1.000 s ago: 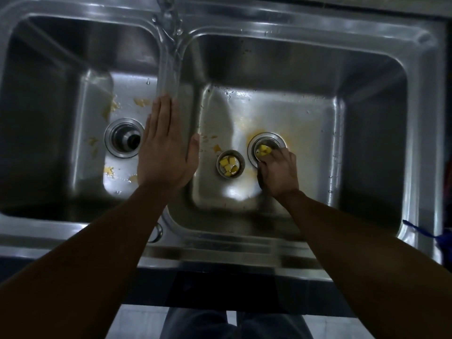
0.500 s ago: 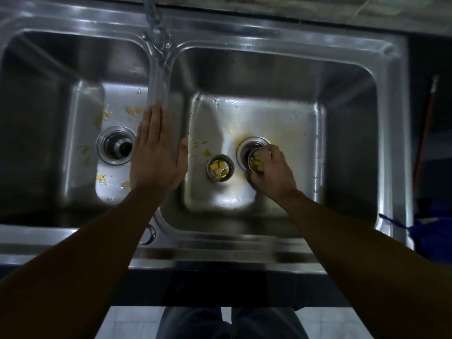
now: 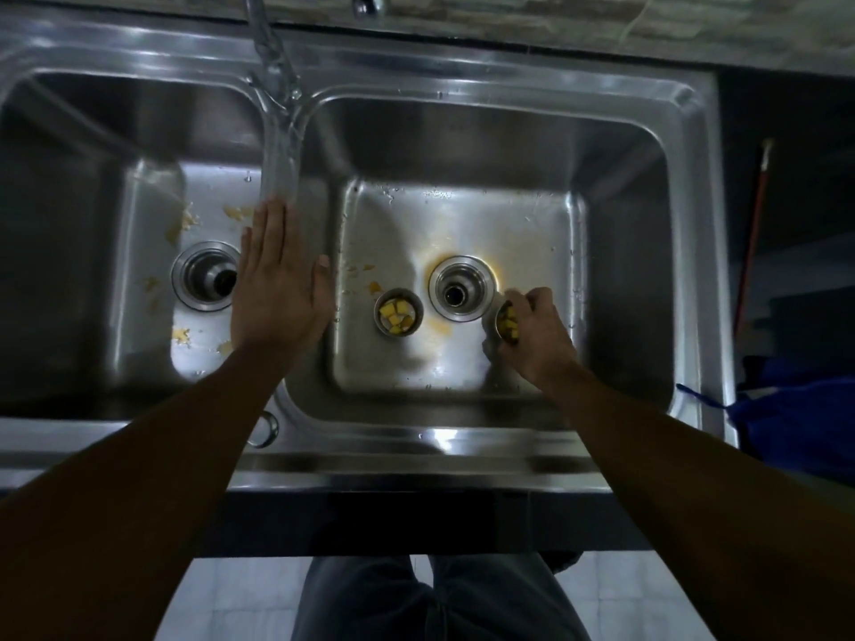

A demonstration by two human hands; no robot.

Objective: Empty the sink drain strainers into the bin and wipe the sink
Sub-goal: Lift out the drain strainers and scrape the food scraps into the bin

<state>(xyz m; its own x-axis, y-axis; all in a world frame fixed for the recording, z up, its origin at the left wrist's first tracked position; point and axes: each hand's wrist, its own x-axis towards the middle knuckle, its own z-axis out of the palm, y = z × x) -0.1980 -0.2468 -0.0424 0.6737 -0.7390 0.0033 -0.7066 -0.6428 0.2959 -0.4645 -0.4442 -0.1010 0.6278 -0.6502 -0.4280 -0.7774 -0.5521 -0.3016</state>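
A steel double sink (image 3: pixel 462 460) fills the view. My right hand (image 3: pixel 536 335) grips a drain strainer (image 3: pixel 506 323) holding yellow food bits, just right of the right basin's open drain (image 3: pixel 461 289). A second strainer (image 3: pixel 398 313) with yellow scraps stands on the basin floor left of that drain. My left hand (image 3: pixel 277 284) rests flat, fingers straight, on the divider between the basins. The left basin's drain (image 3: pixel 206 276) is open, with yellow scraps (image 3: pixel 181 334) scattered around it.
The tap (image 3: pixel 268 48) rises at the back over the divider. A blue bag (image 3: pixel 796 423) hangs at the sink's right edge, with a red-handled stick (image 3: pixel 752 242) behind it. My legs and a tiled floor show below the counter front.
My right hand has lifted the strainer out of the right drain and carried it to the right; the drain now stands open. My left hand has stayed on the divider.
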